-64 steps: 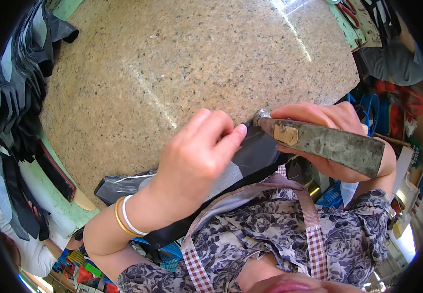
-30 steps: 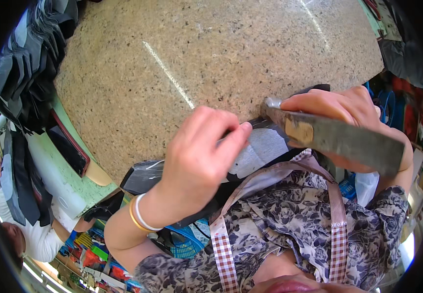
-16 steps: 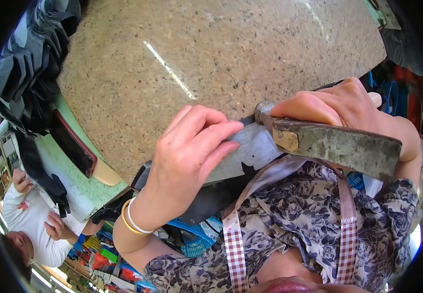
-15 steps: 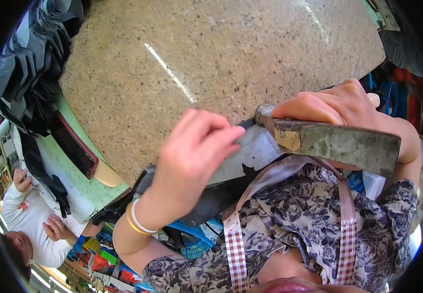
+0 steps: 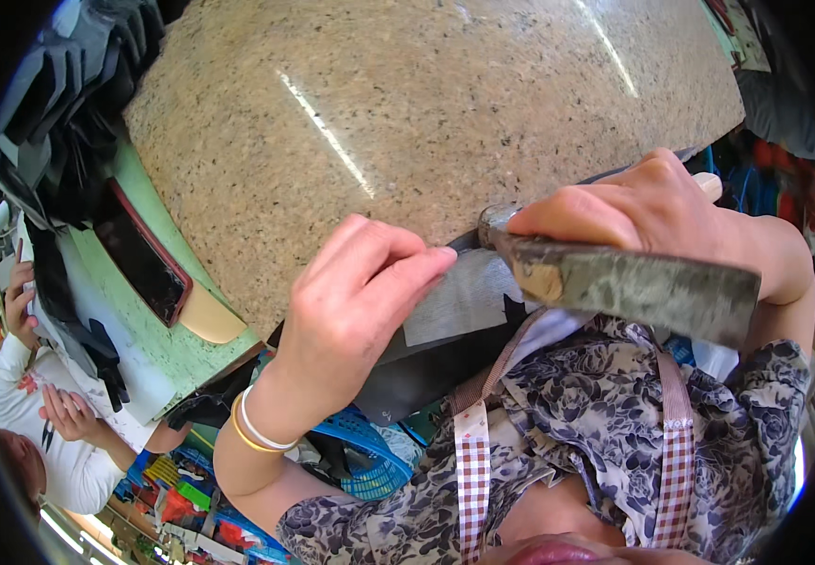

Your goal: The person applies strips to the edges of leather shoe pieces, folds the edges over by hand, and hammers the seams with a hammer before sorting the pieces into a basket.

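Observation:
My right hand (image 5: 633,212) is wrapped round a hammer (image 5: 643,282) with a long, flat, worn metal head. The end of its pale wooden handle shows past my knuckles. The hammer's rounded face rests at or just above the near edge of a speckled stone slab (image 5: 426,113). Along that edge lies a dark sheet (image 5: 455,306), grey-backed and black, hanging down toward my apron. My left hand (image 5: 351,292) is closed, thumb and fingertips pinched at the sheet's upper edge, just left of the hammer.
At the left, a stack of black cut pieces (image 5: 78,85) stands beside the slab. A dark red-rimmed tray (image 5: 139,254) lies on a pale green table (image 5: 97,292). Another person (image 5: 64,443) sits at far left. A blue basket (image 5: 370,461) is below the slab.
My left hand and the hammer have shifted slightly left along the slab's edge. More of the grey backing shows between them. The other person's hands have moved.

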`<state>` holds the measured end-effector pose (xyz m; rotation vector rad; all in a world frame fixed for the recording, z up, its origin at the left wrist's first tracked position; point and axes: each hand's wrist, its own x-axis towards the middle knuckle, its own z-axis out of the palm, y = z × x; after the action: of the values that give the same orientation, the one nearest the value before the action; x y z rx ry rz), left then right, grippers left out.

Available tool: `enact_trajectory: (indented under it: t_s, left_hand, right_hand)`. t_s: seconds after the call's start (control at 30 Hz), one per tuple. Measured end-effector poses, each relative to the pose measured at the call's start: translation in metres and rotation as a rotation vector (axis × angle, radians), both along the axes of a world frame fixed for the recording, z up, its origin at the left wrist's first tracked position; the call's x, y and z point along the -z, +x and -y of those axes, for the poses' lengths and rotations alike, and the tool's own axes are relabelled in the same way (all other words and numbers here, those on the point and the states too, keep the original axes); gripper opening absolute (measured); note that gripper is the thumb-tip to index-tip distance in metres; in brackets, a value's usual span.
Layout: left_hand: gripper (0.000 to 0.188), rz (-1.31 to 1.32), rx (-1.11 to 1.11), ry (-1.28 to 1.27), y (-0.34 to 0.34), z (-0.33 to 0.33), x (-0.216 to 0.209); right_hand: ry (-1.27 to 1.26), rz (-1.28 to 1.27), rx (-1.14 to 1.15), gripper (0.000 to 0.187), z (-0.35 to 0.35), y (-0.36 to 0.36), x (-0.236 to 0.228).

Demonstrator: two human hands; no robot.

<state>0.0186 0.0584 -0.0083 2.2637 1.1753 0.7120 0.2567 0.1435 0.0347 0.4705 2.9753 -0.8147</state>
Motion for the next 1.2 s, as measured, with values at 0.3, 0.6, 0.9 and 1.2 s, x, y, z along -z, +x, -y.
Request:
enact_trajectory:
  t_s: [0.3,0.6,0.9,1.2]
  left_hand:
    - [0.021,-0.074,0.049,0.037,-0.025,0.003,-0.005]
    - [0.01,0.014,-0.097,0.113,0.022,0.015,0.01]
    - [0.02,-0.02,0.049,0.167,-0.002,-0.005,0.008]
    - [0.021,-0.091,0.058,0.188,-0.011,0.009,0.002]
  right_hand:
    - [-0.028,-0.163,0.036,0.037,-0.002,-0.019,-0.005]
    - [0.029,-0.285,0.273,0.04,-0.002,-0.019,-0.009]
    - [0.085,-0.172,0.225,0.036,-0.002,-0.017,-0.016]
    - [-0.022,-0.188,0.078,0.033,-0.009,-0.025,-0.012]
